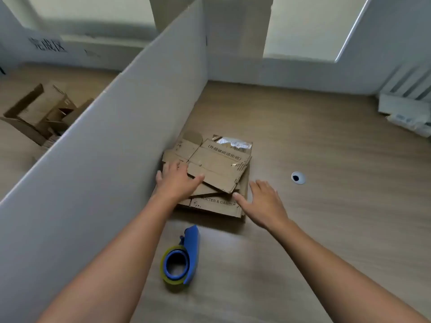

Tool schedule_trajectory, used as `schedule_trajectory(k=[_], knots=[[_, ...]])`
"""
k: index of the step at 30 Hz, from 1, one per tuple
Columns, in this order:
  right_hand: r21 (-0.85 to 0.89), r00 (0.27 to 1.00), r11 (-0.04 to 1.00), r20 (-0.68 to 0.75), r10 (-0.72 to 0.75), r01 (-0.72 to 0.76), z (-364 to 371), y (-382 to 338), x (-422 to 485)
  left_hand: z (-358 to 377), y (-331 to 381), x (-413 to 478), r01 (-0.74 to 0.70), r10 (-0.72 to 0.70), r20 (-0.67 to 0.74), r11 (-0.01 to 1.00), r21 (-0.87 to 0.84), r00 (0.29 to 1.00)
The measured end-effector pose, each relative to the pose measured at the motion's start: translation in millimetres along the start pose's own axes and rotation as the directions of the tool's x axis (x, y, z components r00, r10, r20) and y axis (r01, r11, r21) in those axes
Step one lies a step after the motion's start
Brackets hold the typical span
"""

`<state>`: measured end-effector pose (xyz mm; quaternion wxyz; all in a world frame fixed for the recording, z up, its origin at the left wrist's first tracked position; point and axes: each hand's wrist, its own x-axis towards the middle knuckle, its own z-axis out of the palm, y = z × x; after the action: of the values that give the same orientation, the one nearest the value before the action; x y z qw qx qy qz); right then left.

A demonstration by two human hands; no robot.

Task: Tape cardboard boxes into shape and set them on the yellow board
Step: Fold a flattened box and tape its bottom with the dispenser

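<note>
A stack of flattened brown cardboard boxes [217, 166] lies on the wooden table against a grey divider. My left hand [176, 180] lies over the stack's left side, fingers spread and fairly straight, thumb on the top sheet. My right hand [262, 202] hovers at the stack's right front corner, fingers spread, thumb tip near the cardboard edge. A blue tape dispenser [180, 258] with a roll of clear tape lies on the table in front of the stack, between my forearms. No yellow board is in view.
A tall grey divider [105, 148] runs diagonally along the left. Behind it stand several assembled cardboard boxes [44, 113]. A round cable hole [298, 177] sits in the table to the right. White packets [405, 113] lie at the far right edge.
</note>
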<state>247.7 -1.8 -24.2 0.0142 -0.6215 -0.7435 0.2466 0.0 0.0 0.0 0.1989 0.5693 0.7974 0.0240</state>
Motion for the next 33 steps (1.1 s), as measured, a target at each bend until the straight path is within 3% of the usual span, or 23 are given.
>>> schedule_trajectory(k=[8, 15, 22, 33], knots=[[0.121, 0.988, 0.984, -0.061, 0.139, -0.131, 46.2, -14.0, 94.8, 16.7, -25.0, 127.7, 0.061, -0.06, 0.026, 0.997, -0.054, 0.998], [0.406, 0.962, 0.895, -0.114, 0.249, -0.183, 63.6, -13.3, 121.2, 33.4, -34.2, 170.1, 0.139, -0.13, 0.083, 0.983, -0.116, 0.988], [0.634, 0.951, 0.761, -0.131, 0.28, -0.136, 52.0, -14.6, 127.8, 34.3, -29.2, 169.8, 0.198, -0.184, 0.097, 0.965, -0.173, 0.978], [0.833, 0.955, 0.552, -0.192, 0.225, 0.037, 11.3, 17.8, 61.9, 36.6, 4.9, 78.9, 0.163, -0.14, 0.082, 0.859, -0.485, 0.987]])
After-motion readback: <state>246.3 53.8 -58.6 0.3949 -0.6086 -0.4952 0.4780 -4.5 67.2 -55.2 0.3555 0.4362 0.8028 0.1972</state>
